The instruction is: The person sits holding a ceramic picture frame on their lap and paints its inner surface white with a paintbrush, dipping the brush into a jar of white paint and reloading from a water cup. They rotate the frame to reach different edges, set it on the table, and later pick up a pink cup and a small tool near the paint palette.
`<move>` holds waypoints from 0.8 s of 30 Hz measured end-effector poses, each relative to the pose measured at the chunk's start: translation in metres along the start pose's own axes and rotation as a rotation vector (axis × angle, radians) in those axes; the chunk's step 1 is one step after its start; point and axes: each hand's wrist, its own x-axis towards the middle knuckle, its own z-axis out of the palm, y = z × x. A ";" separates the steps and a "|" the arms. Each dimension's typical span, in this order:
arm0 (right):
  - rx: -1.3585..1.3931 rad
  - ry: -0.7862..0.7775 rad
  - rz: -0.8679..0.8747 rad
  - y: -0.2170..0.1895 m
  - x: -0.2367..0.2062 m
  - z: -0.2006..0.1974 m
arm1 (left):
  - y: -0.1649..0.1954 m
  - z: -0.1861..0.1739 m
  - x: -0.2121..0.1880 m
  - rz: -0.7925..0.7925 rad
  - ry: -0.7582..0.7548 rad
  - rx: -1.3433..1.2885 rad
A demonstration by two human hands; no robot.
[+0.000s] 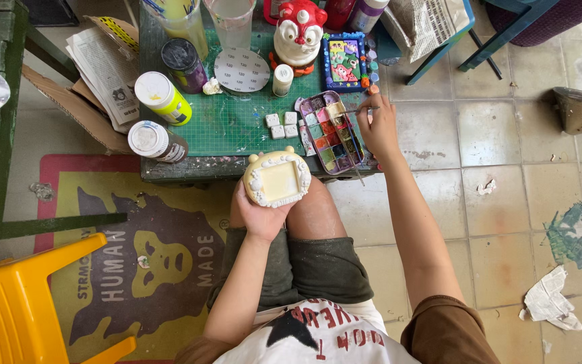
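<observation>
from the head camera, looking straight down: the left hand (pixel 259 214) is wrapped around the lower edge of a cream-coloured ceramic frame (pixel 277 178), fingers clenched on it from below. the frame is a rounded square with a flat pale centre and small bumps on its rim, and it is held above the person's left knee, just in front of the table's near edge. the right hand (pixel 378 128) reaches forward over the table's right corner and pinches a thin paintbrush (pixel 357 111), whose tip lies at the top end of a paint palette (pixel 331 132). the palette is a long tray of small wells filled with pink, red, green, yellow and dark paints, lying tilted on the green cutting mat (pixel 230 125).

just left of the palette sit four small white square tiles (pixel 281 125), close together. further back stands a white and red ceramic figure (pixel 298 30), and beside it on the right a small painted tile with bright cartoon shapes (pixel 345 61). a round grey perforated disc (pixel 241 69) lies on the mat. on the left side of the table lie paint bottles with white caps (pixel 162 96), one with a yellow-green body. a yellow plastic chair (pixel 25 307) stands at the lower left, on a printed rug (pixel 143 263). crumpled paper (pixel 550 300) lies on the tiled floor at the right.
</observation>
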 end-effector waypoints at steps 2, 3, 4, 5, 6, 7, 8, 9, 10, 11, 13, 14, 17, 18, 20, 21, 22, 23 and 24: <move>0.061 -0.004 -0.058 -0.007 0.004 -0.002 | 0.000 0.000 0.000 -0.012 0.014 0.003; 0.091 -0.006 -0.087 -0.011 0.005 -0.004 | 0.000 0.000 0.000 -0.017 0.022 0.004; 0.103 -0.029 -0.067 -0.013 0.006 -0.006 | 0.000 0.000 0.000 -0.019 0.024 0.001; 0.115 -0.051 -0.048 -0.014 0.008 -0.010 | -0.001 0.001 0.000 -0.020 0.026 -0.002; 0.128 -0.074 -0.029 -0.016 0.010 -0.012 | -0.001 0.001 0.000 -0.021 0.027 -0.004; 0.086 -0.051 -0.047 -0.018 0.012 -0.012 | 0.000 0.001 0.000 -0.019 0.021 -0.005; 0.043 -0.029 -0.065 -0.019 0.013 -0.013 | 0.000 0.001 0.000 -0.017 0.015 -0.006; 0.001 -0.007 -0.082 -0.020 0.014 -0.014 | 0.000 0.000 0.000 -0.017 0.009 -0.007; 0.038 -0.040 -0.081 -0.020 0.015 -0.016 | -0.001 0.000 0.000 -0.019 0.009 -0.012; 0.075 -0.073 -0.080 -0.020 0.016 -0.017 | -0.001 0.000 0.000 -0.021 0.008 -0.017; 0.084 -0.101 -0.071 -0.020 0.018 -0.018 | -0.001 0.000 0.000 -0.023 0.005 -0.020; 0.056 -0.097 -0.062 -0.019 0.019 -0.019 | -0.001 0.000 0.000 -0.023 0.005 -0.018; 0.037 -0.076 -0.096 -0.019 0.018 -0.018 | -0.002 -0.001 -0.001 -0.011 0.013 0.003; 0.041 -0.065 -0.115 -0.019 0.017 -0.017 | -0.002 -0.002 -0.001 -0.007 0.017 0.014; 0.057 -0.074 -0.097 -0.017 0.015 -0.017 | -0.001 -0.002 -0.001 -0.006 0.001 0.004; 0.066 -0.080 -0.087 -0.017 0.014 -0.017 | -0.001 -0.002 -0.002 -0.006 -0.006 -0.001; 0.055 -0.071 -0.078 -0.016 0.014 -0.016 | -0.001 -0.002 -0.002 -0.007 -0.007 -0.009; 0.044 -0.062 -0.069 -0.015 0.014 -0.015 | -0.001 -0.003 0.000 -0.007 -0.008 -0.017; 0.033 -0.054 -0.058 -0.015 0.013 -0.014 | -0.001 -0.004 0.000 -0.009 -0.007 -0.025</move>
